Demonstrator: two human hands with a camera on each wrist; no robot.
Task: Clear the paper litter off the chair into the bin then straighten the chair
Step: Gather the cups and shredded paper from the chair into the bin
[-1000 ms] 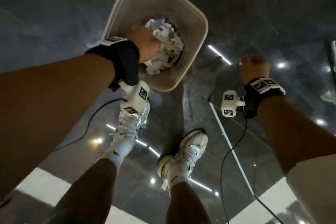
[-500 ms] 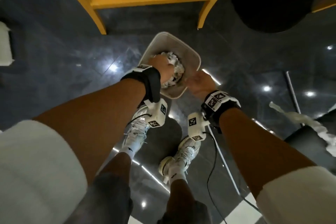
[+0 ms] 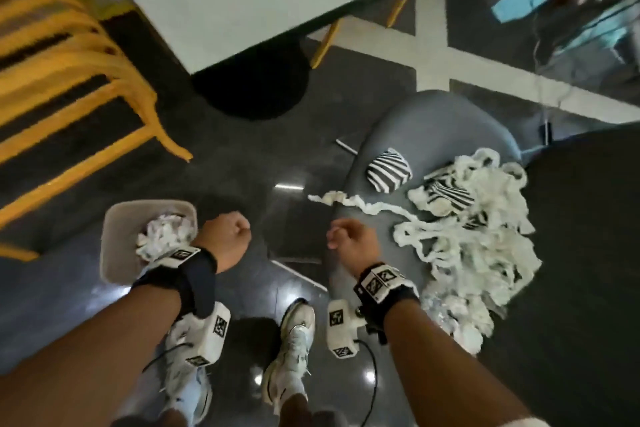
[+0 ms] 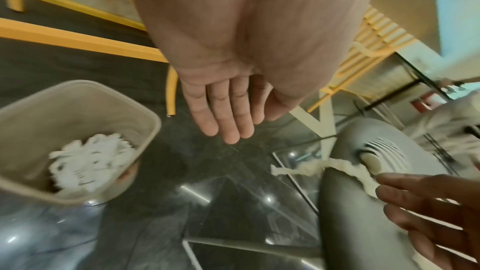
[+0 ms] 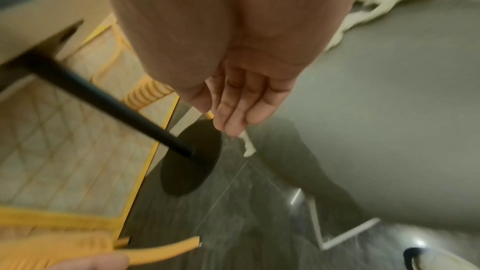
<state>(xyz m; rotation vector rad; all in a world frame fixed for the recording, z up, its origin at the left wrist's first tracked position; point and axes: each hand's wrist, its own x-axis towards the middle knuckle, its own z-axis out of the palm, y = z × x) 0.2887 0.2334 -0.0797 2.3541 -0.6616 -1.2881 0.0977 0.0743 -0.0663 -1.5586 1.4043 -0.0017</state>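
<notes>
1. While the grey moulded chair (image 3: 429,135) stands right of the beige plastic bin (image 3: 114,239), white twisted paper litter (image 3: 467,239) covers its seat.
2. Bin holds crumpled paper.
3. Left hand (image 4: 228,110): fingers straight, holding nothing.
4. Right hand (image 3: 353,243): fingers relaxed, empty, above the seat edge.

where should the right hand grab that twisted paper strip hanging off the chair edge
Pinch the twisted paper strip where it crosses the grey chair seat rim, coming from the bin side. Its free end overhangs there, and it trails back into the paper litter pile, so pulling should drag more along.
</notes>
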